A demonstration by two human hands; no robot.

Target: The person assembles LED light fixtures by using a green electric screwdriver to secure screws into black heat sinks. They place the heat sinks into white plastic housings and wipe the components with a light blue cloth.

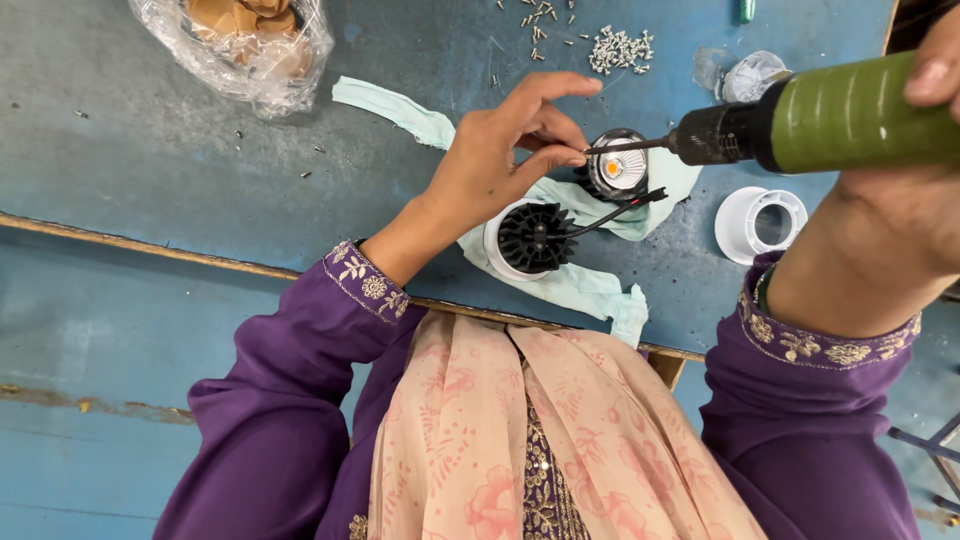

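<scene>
Here, left hand (500,150) pinching screwdriver tip (600,150) over lamp module (618,168), right hand (900,210) closed around green electric screwdriver (850,115)

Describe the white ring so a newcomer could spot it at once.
On the blue table, look right of the pale green cloth, below the green screwdriver. The white ring lies alone there: hollow and empty, unlike the finned black heat sink.

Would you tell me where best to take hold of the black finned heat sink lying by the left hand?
Probably by its round white rim, pinched from the near and left sides. The black finned heat sink lies on the pale green cloth with fins facing up, thin and awkward to pinch, and its black cable leaves toward the right, so that side is crowded.
</scene>
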